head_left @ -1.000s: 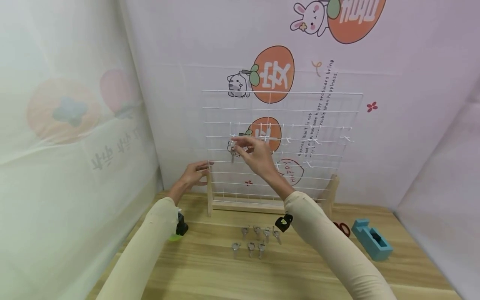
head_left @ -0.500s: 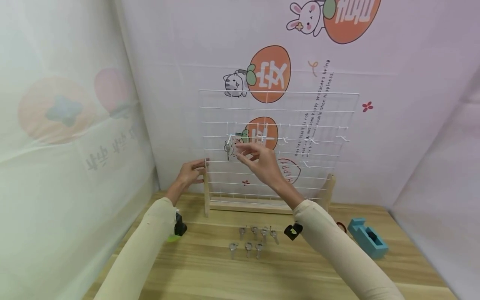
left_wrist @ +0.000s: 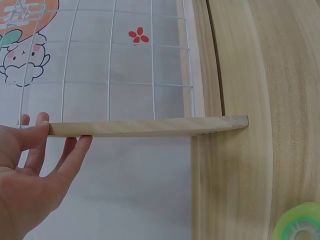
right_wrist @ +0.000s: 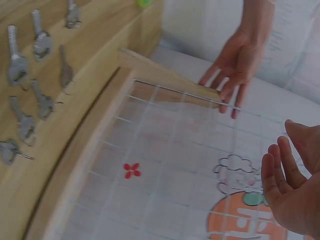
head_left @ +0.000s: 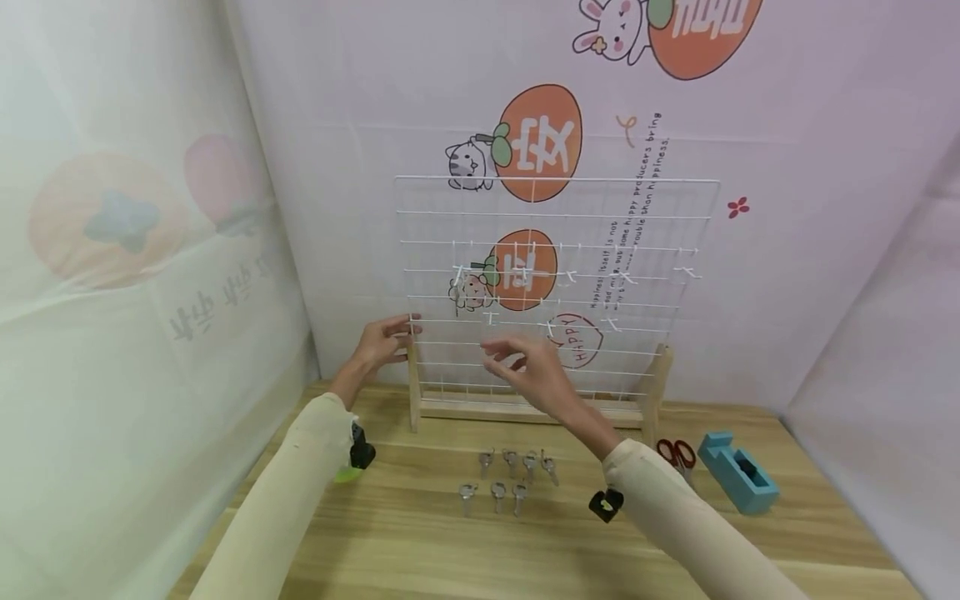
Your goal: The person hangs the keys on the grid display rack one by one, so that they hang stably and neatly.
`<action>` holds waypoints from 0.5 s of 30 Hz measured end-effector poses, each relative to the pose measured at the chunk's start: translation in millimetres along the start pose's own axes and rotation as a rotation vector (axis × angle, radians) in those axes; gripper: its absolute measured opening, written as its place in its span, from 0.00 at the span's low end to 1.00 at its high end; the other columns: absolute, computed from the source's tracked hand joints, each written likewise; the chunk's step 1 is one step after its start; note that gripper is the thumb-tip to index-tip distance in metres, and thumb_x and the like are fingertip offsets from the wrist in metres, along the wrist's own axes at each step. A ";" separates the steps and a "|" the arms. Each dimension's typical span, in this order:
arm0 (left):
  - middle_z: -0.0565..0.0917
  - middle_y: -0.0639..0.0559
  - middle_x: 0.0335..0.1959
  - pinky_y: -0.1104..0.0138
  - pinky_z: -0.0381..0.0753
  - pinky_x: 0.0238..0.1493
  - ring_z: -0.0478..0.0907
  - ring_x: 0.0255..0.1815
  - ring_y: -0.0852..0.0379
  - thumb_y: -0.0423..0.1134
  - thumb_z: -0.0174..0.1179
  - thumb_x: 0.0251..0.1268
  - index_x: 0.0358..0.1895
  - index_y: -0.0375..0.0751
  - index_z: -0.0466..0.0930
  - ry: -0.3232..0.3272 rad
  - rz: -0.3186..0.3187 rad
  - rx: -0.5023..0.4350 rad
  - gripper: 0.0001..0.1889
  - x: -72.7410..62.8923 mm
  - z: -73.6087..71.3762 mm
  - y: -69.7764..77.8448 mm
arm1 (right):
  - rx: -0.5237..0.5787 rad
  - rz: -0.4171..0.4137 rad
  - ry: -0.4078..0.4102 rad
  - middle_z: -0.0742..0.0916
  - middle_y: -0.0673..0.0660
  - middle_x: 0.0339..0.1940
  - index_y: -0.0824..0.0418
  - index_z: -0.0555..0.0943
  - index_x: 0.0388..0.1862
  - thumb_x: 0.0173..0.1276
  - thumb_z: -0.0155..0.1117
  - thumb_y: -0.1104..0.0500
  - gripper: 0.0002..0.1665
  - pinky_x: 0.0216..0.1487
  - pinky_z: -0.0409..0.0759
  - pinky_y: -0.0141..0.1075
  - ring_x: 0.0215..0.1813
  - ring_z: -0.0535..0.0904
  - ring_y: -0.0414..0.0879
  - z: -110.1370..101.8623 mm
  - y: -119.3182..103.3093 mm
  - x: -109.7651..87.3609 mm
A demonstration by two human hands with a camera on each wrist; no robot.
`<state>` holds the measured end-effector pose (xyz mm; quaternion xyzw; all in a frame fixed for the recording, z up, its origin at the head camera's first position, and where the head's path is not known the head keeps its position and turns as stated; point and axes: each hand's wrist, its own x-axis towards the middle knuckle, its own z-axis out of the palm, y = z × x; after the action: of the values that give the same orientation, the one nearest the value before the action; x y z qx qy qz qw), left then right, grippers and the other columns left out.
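Note:
A white wire grid rack (head_left: 525, 343) stands upright in a wooden stand. My left hand (head_left: 384, 342) holds the stand's left side post (left_wrist: 145, 127), thumb on one face and fingers on the other in the left wrist view. One key (head_left: 457, 298) hangs from the leftmost white hook (head_left: 459, 273) on the grid. My right hand (head_left: 531, 368) is in front of the lower grid, fingers loosely bent, holding nothing. Several keys with rings (head_left: 498, 492) lie in two rows on the table in front of the stand; they also show in the right wrist view.
Further white hooks (head_left: 624, 277) stick out of the grid. Red-handled scissors (head_left: 677, 454) and a blue tape dispenser (head_left: 738, 475) lie on the right of the table. A green tape roll (left_wrist: 300, 223) is at the left. Printed cloth walls stand behind and beside.
My right hand has let go of the key, which now hangs on the leftmost hook, and has moved down and right. The left hand stays at the side post.

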<state>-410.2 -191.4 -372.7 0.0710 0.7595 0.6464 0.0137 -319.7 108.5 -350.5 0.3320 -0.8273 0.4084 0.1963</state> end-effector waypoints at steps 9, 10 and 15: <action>0.77 0.35 0.69 0.44 0.79 0.66 0.73 0.72 0.38 0.26 0.55 0.78 0.74 0.41 0.74 -0.018 0.002 0.052 0.24 2.9 -0.8 -1.0 | -0.019 0.055 -0.046 0.92 0.56 0.45 0.61 0.89 0.53 0.69 0.74 0.63 0.13 0.37 0.89 0.35 0.42 0.89 0.48 25.5 44.4 -29.8; 0.77 0.35 0.69 0.44 0.80 0.66 0.73 0.72 0.38 0.26 0.55 0.78 0.74 0.41 0.74 -0.017 0.005 0.061 0.24 3.0 -0.5 -0.9 | -0.014 0.065 -0.056 0.92 0.56 0.44 0.61 0.89 0.52 0.70 0.74 0.64 0.13 0.37 0.89 0.34 0.42 0.89 0.48 27.9 48.7 -32.8; 0.78 0.36 0.69 0.45 0.80 0.65 0.74 0.72 0.39 0.26 0.55 0.79 0.73 0.40 0.74 -0.005 0.012 0.085 0.23 0.9 1.5 1.2 | -0.003 0.059 -0.088 0.92 0.58 0.43 0.64 0.89 0.51 0.70 0.73 0.65 0.12 0.38 0.88 0.33 0.43 0.89 0.51 39.9 69.7 -48.0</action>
<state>-410.8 -189.7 -371.7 0.0778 0.7857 0.6136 0.0088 -337.6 126.1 -440.7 0.3247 -0.8452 0.3978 0.1483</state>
